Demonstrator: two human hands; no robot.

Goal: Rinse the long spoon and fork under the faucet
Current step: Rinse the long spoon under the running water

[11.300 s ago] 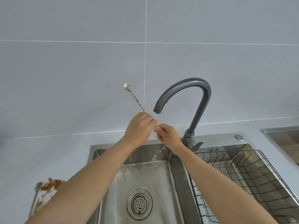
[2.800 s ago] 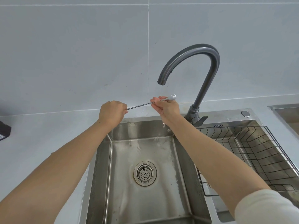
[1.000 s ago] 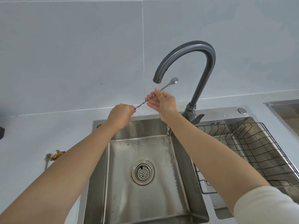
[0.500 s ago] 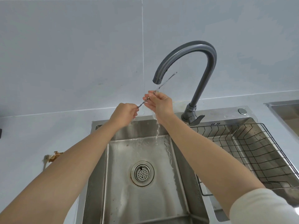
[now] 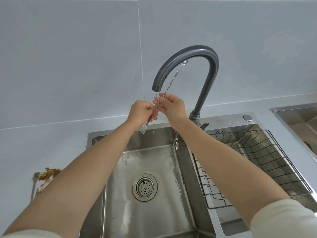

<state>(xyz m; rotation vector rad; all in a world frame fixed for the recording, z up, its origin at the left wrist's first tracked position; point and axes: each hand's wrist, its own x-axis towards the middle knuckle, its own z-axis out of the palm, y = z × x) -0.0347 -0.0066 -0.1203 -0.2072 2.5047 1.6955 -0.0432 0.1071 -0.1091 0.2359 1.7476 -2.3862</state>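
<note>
My left hand (image 5: 142, 112) and right hand (image 5: 173, 107) meet just under the spout of the faucet (image 5: 205, 66), both pinching the twisted shaft of the long spoon (image 5: 173, 79). It stands steeply tilted. Its bowl reaches up to the underside of the faucet's arch, and its small pronged end (image 5: 143, 130) pokes out below my left fist, over the back rim of the sink (image 5: 154, 212). My fingers cover the middle of the shaft. A thin stream (image 5: 156, 98) falls between my hands, hard to make out. On the counter (image 5: 60, 143), a fork (image 5: 35, 179) lies by brown scraps (image 5: 49, 173), partly hidden behind my left forearm. A wire rack (image 5: 257, 160) sits in the right basin.
</note>
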